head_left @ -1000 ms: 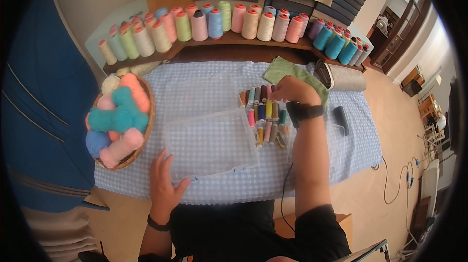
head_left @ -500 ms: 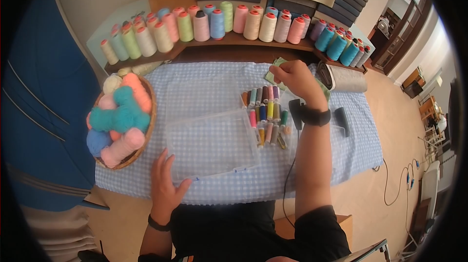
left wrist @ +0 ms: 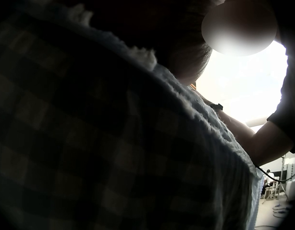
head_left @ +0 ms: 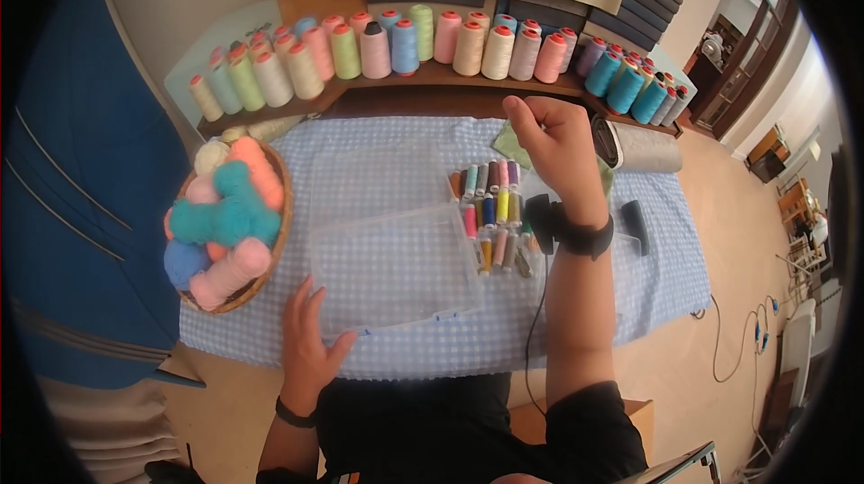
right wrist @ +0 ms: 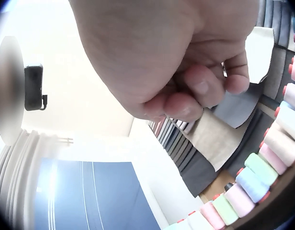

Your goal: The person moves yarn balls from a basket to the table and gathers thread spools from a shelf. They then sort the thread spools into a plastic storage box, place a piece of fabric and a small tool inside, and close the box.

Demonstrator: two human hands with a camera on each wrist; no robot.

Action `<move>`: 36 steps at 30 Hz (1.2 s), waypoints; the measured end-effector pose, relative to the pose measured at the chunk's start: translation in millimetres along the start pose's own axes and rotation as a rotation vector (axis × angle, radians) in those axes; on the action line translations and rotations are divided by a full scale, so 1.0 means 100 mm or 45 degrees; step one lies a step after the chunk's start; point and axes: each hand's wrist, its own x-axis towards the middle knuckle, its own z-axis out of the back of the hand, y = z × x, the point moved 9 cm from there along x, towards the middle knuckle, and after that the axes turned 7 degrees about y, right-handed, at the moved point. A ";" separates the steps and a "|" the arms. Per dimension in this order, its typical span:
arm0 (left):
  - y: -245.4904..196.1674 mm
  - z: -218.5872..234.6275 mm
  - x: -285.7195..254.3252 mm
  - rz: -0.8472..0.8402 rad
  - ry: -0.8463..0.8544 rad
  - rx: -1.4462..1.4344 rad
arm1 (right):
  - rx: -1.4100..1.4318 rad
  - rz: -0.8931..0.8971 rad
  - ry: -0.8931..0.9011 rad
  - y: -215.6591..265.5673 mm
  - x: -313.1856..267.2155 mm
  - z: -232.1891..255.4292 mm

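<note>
My left hand (head_left: 310, 340) rests, fingers spread, at the near left corner of a clear plastic case (head_left: 391, 273) whose lid lies open behind it on the checked cloth. To the right of the case, small thread spools (head_left: 489, 207) of many colours lie in rows. My right hand (head_left: 560, 144) is raised past the far right end of these rows, over a green cloth (head_left: 509, 146). Its fingers are curled, and no thing shows in them in the right wrist view (right wrist: 186, 57). The left wrist view is dark, mostly tablecloth (left wrist: 114, 143), with the left hand hidden.
A wicker basket (head_left: 286, 214) of yarn stands at the left. Large thread cones (head_left: 405, 48) line the shelf behind the table. A grey fabric roll (head_left: 648, 147), a dark object (head_left: 635, 228) and another clear container (head_left: 625, 259) are at the right. A cable (head_left: 531, 331) hangs from my right wrist.
My right hand has lifted off the far right end of the spool rows and moved up and away, uncovering a purple spool there. The left hand has stayed at the case corner.
</note>
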 end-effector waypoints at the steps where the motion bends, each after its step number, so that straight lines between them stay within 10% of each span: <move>1: 0.00 0.00 0.00 -0.003 0.001 -0.016 | -0.026 0.053 -0.017 0.06 -0.01 0.00; 12: -0.12 0.16 0.01 0.006 0.075 -0.112 | 0.025 0.441 -0.013 0.69 -0.14 -0.13; 22: -0.49 1.30 0.39 -0.137 -0.062 0.326 | 0.040 0.498 -0.052 0.80 -0.21 0.09; 36: 0.47 1.95 0.97 0.067 0.082 0.650 | 0.132 0.573 -0.126 0.86 -0.29 0.27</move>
